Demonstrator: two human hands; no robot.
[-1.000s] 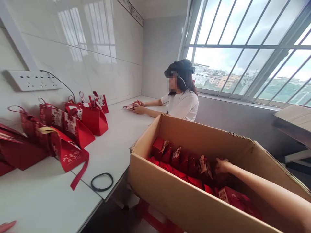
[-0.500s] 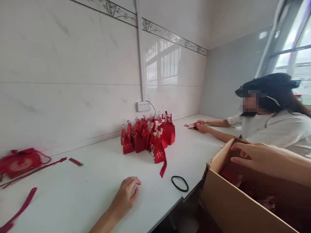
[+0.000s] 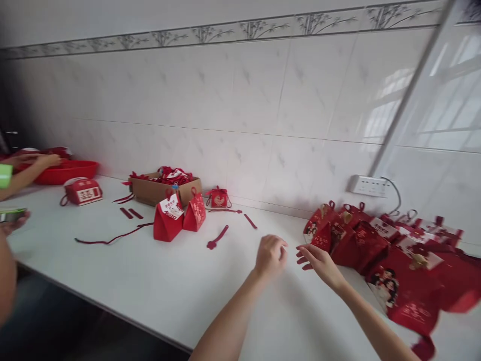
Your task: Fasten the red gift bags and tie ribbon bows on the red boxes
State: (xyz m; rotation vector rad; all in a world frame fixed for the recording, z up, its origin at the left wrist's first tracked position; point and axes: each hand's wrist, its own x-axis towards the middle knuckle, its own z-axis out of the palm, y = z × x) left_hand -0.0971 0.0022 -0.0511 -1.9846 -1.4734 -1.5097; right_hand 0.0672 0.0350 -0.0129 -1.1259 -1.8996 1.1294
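Note:
Over the middle of the white table, my left hand (image 3: 271, 254) is loosely curled, with a gap between thumb and fingers and nothing seen in it. My right hand (image 3: 317, 261) is close by on the right, its fingers apart and holding nothing. A cluster of red gift boxes with ribbon loops stands right of my right hand; the nearest box (image 3: 411, 291) carries a printed couple. Left of my hands lies a dark red strap (image 3: 218, 237) with a flower-shaped end. Behind it, two red gift boxes stand upright, one with a white tag (image 3: 171, 205).
A cardboard box (image 3: 145, 192) full of red pieces stands near the wall beside a small red pouch (image 3: 218, 198). Further left are a red handled box (image 3: 83, 191) and a red basin (image 3: 65, 173), where other people's hands and arms show. A power strip (image 3: 370, 186) is on the wall.
The view has swung left. My right hand has come out of the cardboard carton and is now over the table near my left hand. The carton and the person at right are out of view.

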